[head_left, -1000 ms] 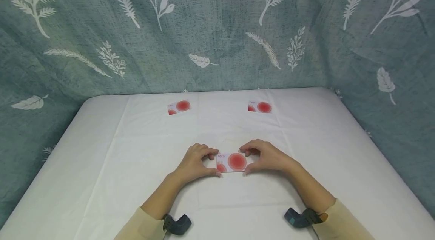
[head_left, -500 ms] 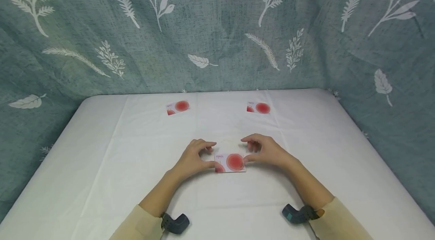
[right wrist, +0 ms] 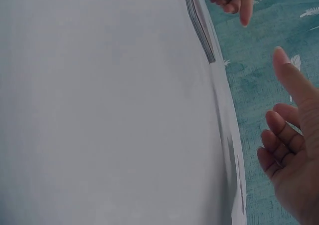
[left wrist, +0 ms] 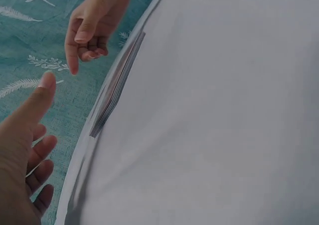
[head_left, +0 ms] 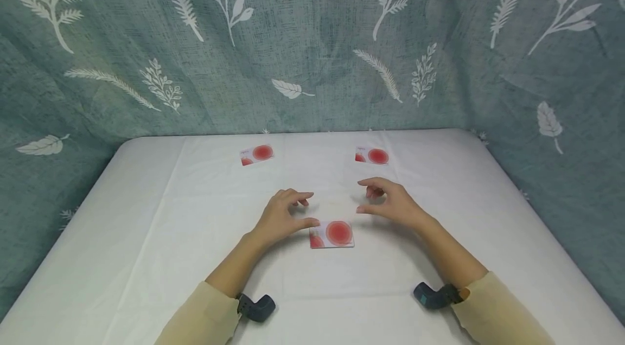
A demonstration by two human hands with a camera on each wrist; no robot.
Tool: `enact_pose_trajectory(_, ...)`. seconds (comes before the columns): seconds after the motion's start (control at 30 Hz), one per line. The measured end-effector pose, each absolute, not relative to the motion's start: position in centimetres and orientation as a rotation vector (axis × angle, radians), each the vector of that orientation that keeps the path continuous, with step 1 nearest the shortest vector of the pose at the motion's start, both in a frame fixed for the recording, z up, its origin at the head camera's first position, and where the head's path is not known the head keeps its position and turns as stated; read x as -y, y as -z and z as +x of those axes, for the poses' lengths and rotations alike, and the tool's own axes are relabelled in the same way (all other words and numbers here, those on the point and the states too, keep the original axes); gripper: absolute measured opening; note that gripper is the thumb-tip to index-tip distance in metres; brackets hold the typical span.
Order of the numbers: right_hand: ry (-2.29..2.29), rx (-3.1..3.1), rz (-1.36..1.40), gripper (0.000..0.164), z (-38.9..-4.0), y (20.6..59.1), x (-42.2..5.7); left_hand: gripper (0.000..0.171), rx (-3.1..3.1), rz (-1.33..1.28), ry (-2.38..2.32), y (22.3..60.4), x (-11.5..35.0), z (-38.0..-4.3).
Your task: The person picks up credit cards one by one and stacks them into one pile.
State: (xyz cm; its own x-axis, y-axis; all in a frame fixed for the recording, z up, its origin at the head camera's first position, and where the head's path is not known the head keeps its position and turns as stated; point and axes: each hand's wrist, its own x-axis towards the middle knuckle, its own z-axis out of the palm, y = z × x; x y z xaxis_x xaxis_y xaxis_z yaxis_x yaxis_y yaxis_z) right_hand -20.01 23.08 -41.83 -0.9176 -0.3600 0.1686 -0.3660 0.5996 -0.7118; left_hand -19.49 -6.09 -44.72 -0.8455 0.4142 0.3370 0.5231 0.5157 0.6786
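Observation:
A neat stack of cards (head_left: 332, 235), white with red circles on top, lies flat near the middle of the table. Its layered edges (left wrist: 117, 88) show in the left wrist view. My left hand (head_left: 282, 213) is at the stack's upper left, thumb overlapping its corner in the head view, fingers loosely apart. Up and to the right of the stack, my right hand (head_left: 393, 201) hovers with thumb and index finger spread and nothing between them. In the right wrist view, the fingers (right wrist: 281, 135) are relaxed, well away from the stack.
Two similar cards lie farther back on the white-covered table (head_left: 195, 258): one at left (head_left: 256, 155), slightly turned, and one at right (head_left: 372, 155). A green leaf-patterned curtain (head_left: 322, 63) hangs behind the table. Dark devices (head_left: 256, 308) are strapped to both wrists.
Both hands have let go of the card stack and risen away from it, the right one farther up and to the right. The stack stays in place.

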Motion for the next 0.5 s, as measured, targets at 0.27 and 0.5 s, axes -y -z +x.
enact_pose_trajectory(0.27,-1.193,2.825,0.573,0.061,-21.1,41.4,-23.7,0.064,2.699,-0.792,1.203,43.3,5.2,-20.9)
enact_pose_trajectory(0.5,-1.167,2.802,0.563,0.065,-22.2,41.0,-24.3,0.068,2.757,-0.808,1.092,42.1,3.7,-22.5)
